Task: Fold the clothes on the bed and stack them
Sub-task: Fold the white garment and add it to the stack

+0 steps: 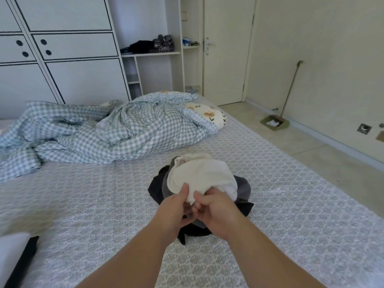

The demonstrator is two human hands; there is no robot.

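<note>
Clothes pile (199, 183) on bed (291, 204), before duvet (93, 132)

Soft, even daylight — faint shadows, wide-angle bending at edges, lower-left blur.

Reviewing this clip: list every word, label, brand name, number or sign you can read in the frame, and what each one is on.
None can be read.
Cream garment held by both hands: no print or tag visible.
Dark clothes beneath it: no visible lettering.
Blue-and-white item on the shelf: possibly packaging, too small and blurred to read.
Wardrobe doors: round black pulls only, no text.
</note>
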